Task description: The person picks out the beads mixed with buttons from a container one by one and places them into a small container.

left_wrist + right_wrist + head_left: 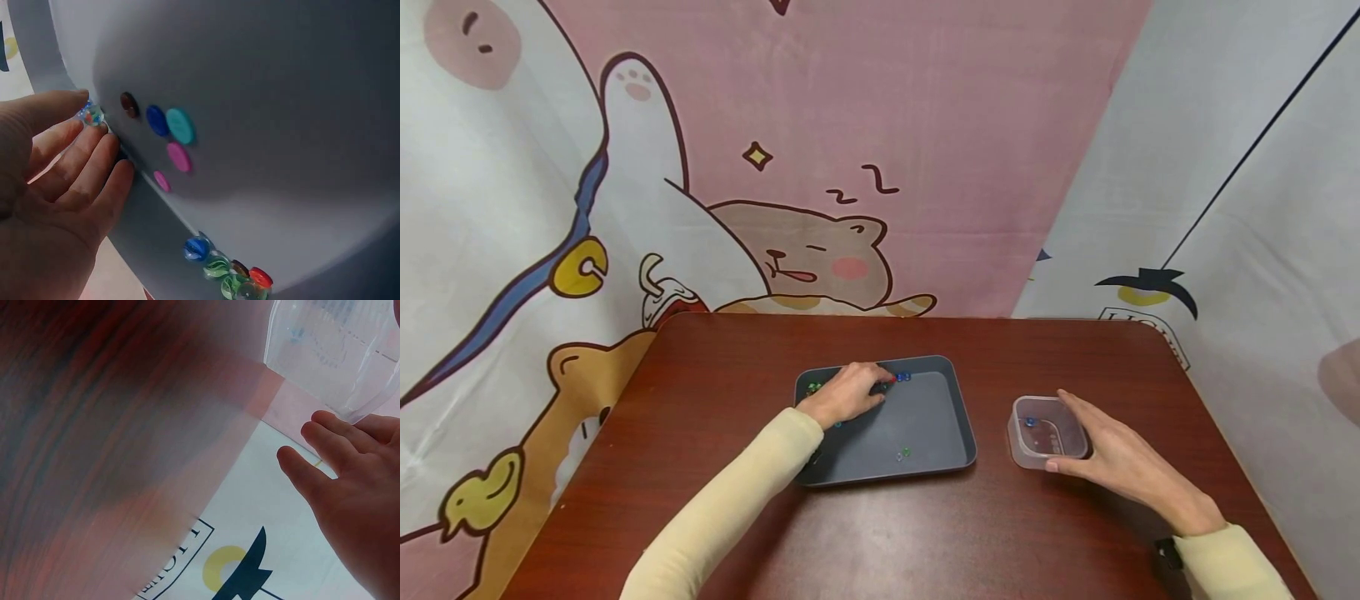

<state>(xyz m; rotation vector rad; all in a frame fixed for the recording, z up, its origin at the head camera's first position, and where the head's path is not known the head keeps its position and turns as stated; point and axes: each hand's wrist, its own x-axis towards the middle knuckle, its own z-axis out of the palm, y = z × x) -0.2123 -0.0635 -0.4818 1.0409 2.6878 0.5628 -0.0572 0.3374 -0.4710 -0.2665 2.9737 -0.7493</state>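
My left hand (850,393) reaches into a grey tray (958,408), its fingertips at the far wall. In the left wrist view, the thumb and loosely bent fingers (94,162) stand around clear marbles (92,115) with coloured swirls; no firm pinch shows. Blue marbles (903,377) lie just right of the fingertips in the head view. My right hand (1123,458) grips a clear plastic container (1022,450) from its right side, thumb near and fingers far. One small blue piece (1030,422) lies inside it.
Brown (129,105), dark blue (157,120), teal (180,125) and pink buttons (179,156) lie in the tray. More marbles (217,267) and a red button (260,277) crowd a corner. Two small pieces (903,455) lie near the front wall. The wooden table (880,533) meets a printed cloth (962,167).
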